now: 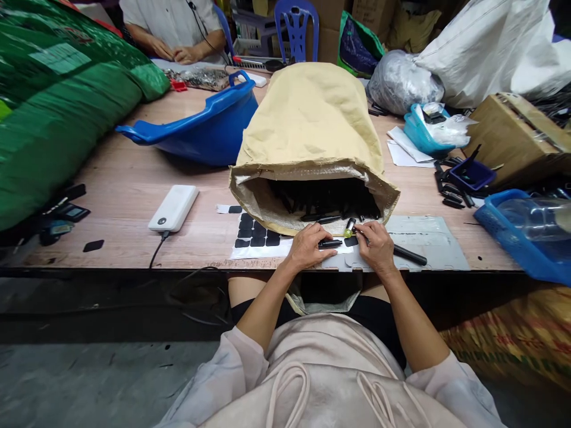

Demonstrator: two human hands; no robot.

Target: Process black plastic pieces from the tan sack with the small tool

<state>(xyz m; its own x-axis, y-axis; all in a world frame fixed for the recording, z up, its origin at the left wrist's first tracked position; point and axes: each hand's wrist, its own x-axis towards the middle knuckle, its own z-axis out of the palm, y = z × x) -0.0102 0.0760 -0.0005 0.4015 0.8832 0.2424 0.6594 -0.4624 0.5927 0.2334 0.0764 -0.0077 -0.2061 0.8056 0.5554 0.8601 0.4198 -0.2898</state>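
Observation:
My left hand (310,246) is closed around a short black pen-like piece (330,244) at the table's front edge. My right hand (377,245) is pinched beside it; what its fingertips hold is too small to name. Close to those fingertips lies a small piece with a yellow-green end (348,229). Just beyond both hands, a large tan sack (312,119) lies with its mouth facing me, and many black pieces (330,199) show inside. A white sheet with black square stickers (256,233) is left of my hands. Right of them lies a black rod (409,254).
On the left are a white power bank (173,208) with a cable, a blue basin (209,125) and green sacks (71,119). To the right stand a blue tray (513,238), a purple dish (473,175) and a carton (521,139). Another person's hands (176,52) rest across the table.

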